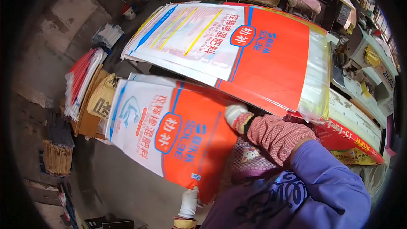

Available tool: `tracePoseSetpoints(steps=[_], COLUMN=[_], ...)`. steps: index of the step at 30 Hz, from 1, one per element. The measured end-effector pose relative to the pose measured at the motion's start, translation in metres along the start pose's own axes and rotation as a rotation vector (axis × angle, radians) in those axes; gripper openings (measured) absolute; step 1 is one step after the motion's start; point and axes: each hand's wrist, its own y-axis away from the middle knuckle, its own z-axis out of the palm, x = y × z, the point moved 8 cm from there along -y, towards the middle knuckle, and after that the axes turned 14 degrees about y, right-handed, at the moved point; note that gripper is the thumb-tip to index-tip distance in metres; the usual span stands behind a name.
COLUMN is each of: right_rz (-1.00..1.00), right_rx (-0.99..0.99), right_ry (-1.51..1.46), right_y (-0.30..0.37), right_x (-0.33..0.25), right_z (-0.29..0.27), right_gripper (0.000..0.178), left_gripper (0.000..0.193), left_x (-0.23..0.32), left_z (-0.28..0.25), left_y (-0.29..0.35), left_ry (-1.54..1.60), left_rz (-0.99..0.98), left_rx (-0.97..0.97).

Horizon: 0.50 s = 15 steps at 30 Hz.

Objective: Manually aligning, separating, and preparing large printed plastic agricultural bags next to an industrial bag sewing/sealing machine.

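Observation:
A flat red and white woven sack (169,123) with blue trim lies slanted in front of me. Its red end reaches toward my body. My left hand (189,203), in a white glove, is closed on the sack's lower near corner. At the sack's upper near corner, my right hand (235,115) is also gloved in white and closed on the edge; its fingertips are partly hidden. Just beyond, a stack of similar red and white sacks (271,63) covers the table. A pink checked sleeve cover (277,138) wraps my right forearm.
A sewing machine (364,72) stands at the far right. Red and white folded sacks (85,80) rest by a wooden board at left. Tied bundles (58,157) sit on the floor, with a small bucket (128,12) farther back. A red printed sack (347,140) hangs right of me.

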Motion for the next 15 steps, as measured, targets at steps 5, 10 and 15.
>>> tracePoseSetpoints(steps=[5,10,15], right_rz=[0.113,0.115,0.113], right_rx=[0.009,0.02,0.031], right_ry=[0.0,-0.186,-0.319], right_y=[-0.002,0.009,0.027], right_x=[0.033,0.05,0.049], right_z=[0.044,0.041,0.036], right_gripper=[0.012,0.012,0.013], left_gripper=[0.037,0.046,0.05], left_x=[0.039,0.04,0.106], left_z=[-0.003,-0.008,0.021], left_y=[-0.02,-0.062,-0.08], left_ry=[-0.051,-0.507,-1.427], left_rz=[0.008,-0.271,0.039], left_rx=[-0.114,-0.125,-0.158])
